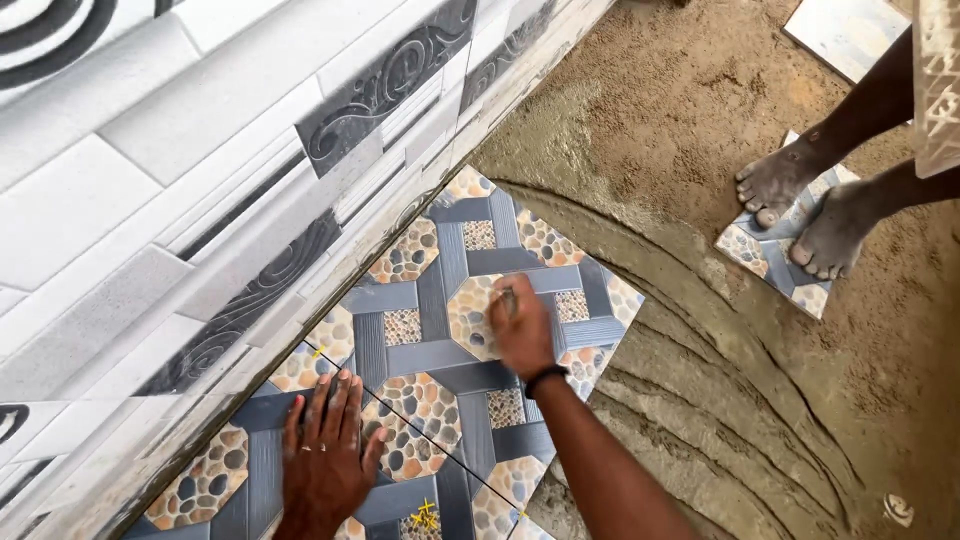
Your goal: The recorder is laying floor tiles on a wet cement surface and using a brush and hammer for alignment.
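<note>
My left hand (pixel 325 455) lies flat, fingers spread, on a laid floor tile (pixel 250 470) with blue bands and pebble octagons, close to the wall. My right hand (pixel 520 330) rests in a loose fist on the neighbouring patterned tile (pixel 440 260), and a small grey object pokes out above its fingers; I cannot tell what it is. A dark band circles my right wrist. Both tiles sit on wet grey mortar (pixel 700 400) along the wall's foot.
A tiled wall (pixel 200 150) in white and grey with swirl bands runs along the left. Another person's bare feet (pixel 800 210) stand on a loose patterned tile (pixel 745 250) at the right. Ridged mortar and sandy floor (pixel 680 90) lie beyond; a pale tile (pixel 845 30) lies top right.
</note>
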